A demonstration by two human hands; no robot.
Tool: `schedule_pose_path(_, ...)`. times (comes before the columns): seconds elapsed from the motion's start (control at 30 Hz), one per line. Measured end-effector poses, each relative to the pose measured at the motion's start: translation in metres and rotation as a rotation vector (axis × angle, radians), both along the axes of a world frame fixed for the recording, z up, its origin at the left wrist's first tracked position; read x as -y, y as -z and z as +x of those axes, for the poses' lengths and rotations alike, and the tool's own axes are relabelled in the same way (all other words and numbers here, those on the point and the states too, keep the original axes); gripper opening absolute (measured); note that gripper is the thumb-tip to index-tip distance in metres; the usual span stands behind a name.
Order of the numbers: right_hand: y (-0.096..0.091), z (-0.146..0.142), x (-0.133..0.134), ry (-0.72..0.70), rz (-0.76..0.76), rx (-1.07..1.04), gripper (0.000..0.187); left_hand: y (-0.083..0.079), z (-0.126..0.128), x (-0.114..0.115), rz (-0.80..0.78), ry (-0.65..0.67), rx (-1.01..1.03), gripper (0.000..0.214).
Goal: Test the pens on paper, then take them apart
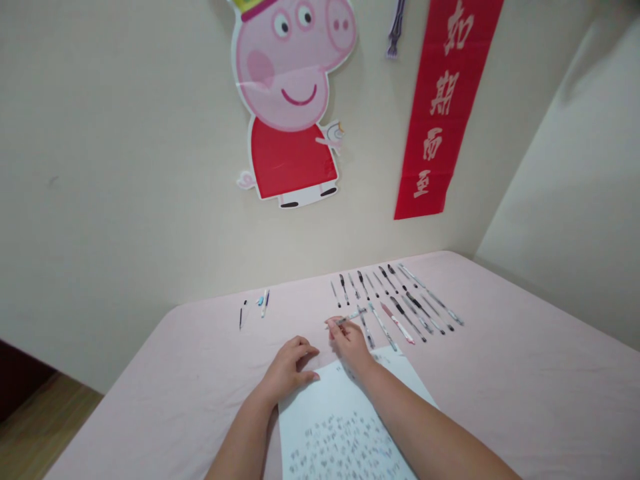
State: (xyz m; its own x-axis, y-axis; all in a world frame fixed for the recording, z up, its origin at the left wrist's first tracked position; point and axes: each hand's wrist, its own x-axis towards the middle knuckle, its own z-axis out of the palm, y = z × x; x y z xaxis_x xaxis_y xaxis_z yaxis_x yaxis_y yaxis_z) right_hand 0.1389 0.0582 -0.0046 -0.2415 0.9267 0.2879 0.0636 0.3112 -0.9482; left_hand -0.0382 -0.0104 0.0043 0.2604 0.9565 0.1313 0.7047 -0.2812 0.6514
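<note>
A slim pen with a pale patterned barrel is pinched in the fingers of my right hand, its tip pointing left, just beyond the top of a sheet of paper. Dark handwriting covers the lower part of that sheet, and my right forearm crosses its right side. My left hand rests at the upper left edge of the paper, thumb and fingers apart, with nothing held. Close to the right hand lie several pens in two rows, among them a red-and-white pen and a pale one.
Pink cloth covers the bed-like surface. Toward its back left lie a thin dark pen refill, a small blue item and a white-and-blue pen. On the wall behind hang a cartoon pig cutout and a red banner.
</note>
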Motion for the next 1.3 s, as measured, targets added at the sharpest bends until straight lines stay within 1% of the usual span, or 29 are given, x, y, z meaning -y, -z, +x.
schedule_pose_path(0.13, 0.001, 0.014, 0.012, -0.149, -0.03, 0.021, 0.032, 0.0, 0.0, 0.0, -0.008, -0.006, 0.008, 0.041)
schedule_pose_path(0.23, 0.002, 0.03, 0.022, -0.207, -0.004, 0.148, 0.018, 0.0, 0.001, 0.0, -0.014, -0.013, 0.02, 0.041)
schedule_pose_path(0.3, 0.002, 0.04, 0.029, -0.198, -0.001, 0.235, 0.01, 0.0, 0.001, 0.0, -0.018, -0.016, 0.024, 0.04)
schedule_pose_path(0.43, 0.005, 0.056, 0.039, -0.154, -0.031, 0.34, 0.01, 0.0, 0.001, 0.0, -0.028, -0.017, 0.017, 0.04)
schedule_pose_path(0.53, 0.007, 0.061, 0.042, -0.125, -0.017, 0.435, 0.009, -0.001, 0.001, 0.001, -0.031, -0.016, 0.009, 0.041)
schedule_pose_path(0.63, 0.008, 0.06, 0.043, -0.117, 0.038, 0.503, 0.011, -0.002, 0.001, 0.001, -0.027, -0.018, 0.009, 0.04)
schedule_pose_path(0.9, 0.0, 0.059, 0.047, -0.127, 0.132, 0.565, 0.014, -0.004, 0.002, 0.002, -0.025, -0.013, 0.016, 0.04)
schedule_pose_path(1.07, -0.004, 0.059, 0.047, -0.118, 0.129, 0.597, 0.014, -0.003, 0.002, 0.001, -0.025, -0.015, 0.025, 0.04)
schedule_pose_path(1.3, -0.002, 0.059, 0.046, -0.131, 0.134, 0.57, 0.015, -0.003, 0.002, 0.002, -0.035, -0.024, 0.016, 0.041)
